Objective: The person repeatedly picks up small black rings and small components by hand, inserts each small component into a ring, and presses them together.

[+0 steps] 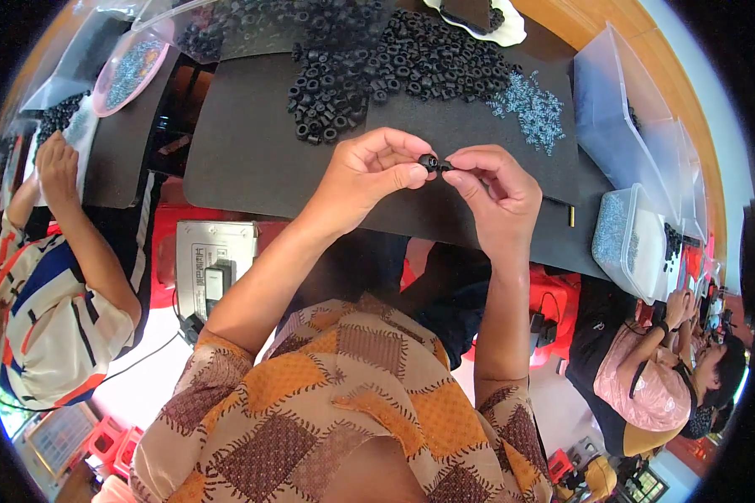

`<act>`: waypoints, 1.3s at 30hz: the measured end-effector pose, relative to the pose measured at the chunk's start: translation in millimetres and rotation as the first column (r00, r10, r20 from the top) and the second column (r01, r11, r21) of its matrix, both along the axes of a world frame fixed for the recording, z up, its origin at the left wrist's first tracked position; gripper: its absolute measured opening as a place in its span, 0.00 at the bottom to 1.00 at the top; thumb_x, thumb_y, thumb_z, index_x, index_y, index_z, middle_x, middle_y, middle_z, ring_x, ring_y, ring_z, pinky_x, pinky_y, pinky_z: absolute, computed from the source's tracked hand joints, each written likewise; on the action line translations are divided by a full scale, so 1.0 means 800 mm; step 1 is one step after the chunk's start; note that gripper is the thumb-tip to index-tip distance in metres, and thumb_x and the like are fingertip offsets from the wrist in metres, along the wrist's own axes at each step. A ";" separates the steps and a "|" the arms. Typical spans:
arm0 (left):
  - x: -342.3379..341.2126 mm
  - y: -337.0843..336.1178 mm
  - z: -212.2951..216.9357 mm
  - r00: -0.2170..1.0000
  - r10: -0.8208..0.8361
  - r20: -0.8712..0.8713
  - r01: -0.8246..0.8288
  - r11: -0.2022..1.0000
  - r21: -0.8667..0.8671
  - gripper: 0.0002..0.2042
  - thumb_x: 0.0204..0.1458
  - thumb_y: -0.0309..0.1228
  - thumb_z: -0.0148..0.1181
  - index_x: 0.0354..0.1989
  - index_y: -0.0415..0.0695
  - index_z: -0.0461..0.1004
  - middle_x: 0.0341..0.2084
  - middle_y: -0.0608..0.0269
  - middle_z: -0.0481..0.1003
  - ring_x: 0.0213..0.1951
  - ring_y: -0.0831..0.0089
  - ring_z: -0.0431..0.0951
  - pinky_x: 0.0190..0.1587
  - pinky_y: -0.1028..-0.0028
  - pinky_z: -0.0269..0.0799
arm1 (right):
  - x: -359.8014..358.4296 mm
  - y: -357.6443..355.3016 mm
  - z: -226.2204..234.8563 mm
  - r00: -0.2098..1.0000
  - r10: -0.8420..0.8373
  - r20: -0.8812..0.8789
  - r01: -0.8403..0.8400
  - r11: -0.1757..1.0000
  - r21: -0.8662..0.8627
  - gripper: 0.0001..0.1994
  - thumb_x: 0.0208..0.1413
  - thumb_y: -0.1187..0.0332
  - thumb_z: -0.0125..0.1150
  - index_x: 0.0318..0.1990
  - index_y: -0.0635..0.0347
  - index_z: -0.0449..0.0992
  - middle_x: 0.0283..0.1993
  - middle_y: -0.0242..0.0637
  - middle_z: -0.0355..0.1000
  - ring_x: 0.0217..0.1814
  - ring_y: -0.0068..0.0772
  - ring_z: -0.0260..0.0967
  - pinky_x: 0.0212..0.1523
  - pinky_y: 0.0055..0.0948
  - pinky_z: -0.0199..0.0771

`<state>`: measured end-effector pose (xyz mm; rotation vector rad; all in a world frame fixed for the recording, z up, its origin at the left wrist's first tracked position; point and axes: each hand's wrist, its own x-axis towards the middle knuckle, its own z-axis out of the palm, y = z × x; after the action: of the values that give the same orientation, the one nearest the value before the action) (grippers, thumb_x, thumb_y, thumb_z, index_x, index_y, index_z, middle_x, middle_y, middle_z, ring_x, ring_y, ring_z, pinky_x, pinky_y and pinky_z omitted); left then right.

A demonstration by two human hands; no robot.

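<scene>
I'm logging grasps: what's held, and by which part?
Left grip: a black part, by its outer side. Right grip: a small dark piece, partly hidden, seemingly by its right end.

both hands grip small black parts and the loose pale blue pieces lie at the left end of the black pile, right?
No: in the head view, the loose pale blue pieces lie at the right end of the black pile. The left hand and right hand do grip small black parts.
</scene>
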<state>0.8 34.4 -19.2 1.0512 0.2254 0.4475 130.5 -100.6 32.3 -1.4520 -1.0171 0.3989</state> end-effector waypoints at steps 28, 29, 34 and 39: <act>-0.006 0.000 0.017 0.993 -0.099 -0.058 0.108 0.973 0.203 0.08 0.55 0.21 0.61 0.43 0.38 0.80 0.34 0.66 0.78 0.33 0.83 0.76 0.39 0.80 0.73 | 0.010 -0.012 -0.017 0.972 0.188 -0.139 -0.197 0.979 -0.047 0.10 0.42 0.84 0.70 0.33 0.64 0.77 0.33 0.34 0.75 0.37 0.25 0.72 0.41 0.25 0.72; -0.006 0.003 0.016 0.993 -0.097 -0.060 0.108 0.974 0.201 0.08 0.55 0.21 0.61 0.43 0.38 0.80 0.34 0.66 0.78 0.33 0.83 0.76 0.39 0.80 0.73 | 0.012 -0.013 -0.019 0.972 0.189 -0.141 -0.198 0.979 -0.049 0.10 0.42 0.84 0.70 0.33 0.64 0.77 0.33 0.34 0.75 0.37 0.25 0.72 0.41 0.25 0.72; -0.006 0.002 0.027 0.977 -0.189 -0.102 0.199 0.976 0.092 0.18 0.54 0.22 0.62 0.53 0.36 0.70 0.36 0.62 0.78 0.34 0.80 0.76 0.41 0.78 0.74 | 0.016 -0.011 -0.012 0.929 0.277 -0.245 -0.308 0.946 -0.100 0.13 0.43 0.78 0.72 0.38 0.63 0.77 0.46 0.35 0.72 0.44 0.27 0.70 0.46 0.26 0.71; -0.009 0.009 0.021 0.958 -0.274 -0.085 0.278 0.960 0.043 0.25 0.53 0.27 0.65 0.58 0.40 0.62 0.36 0.62 0.78 0.35 0.79 0.76 0.41 0.77 0.73 | 0.022 -0.010 -0.007 0.916 0.401 0.023 -0.387 0.896 -0.218 0.17 0.45 0.70 0.71 0.44 0.60 0.79 0.51 0.38 0.69 0.52 0.35 0.68 0.53 0.33 0.68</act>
<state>-6.2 41.5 -2.1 1.1354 0.1333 0.1605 147.9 -108.5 26.8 -1.4483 -1.3640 0.7747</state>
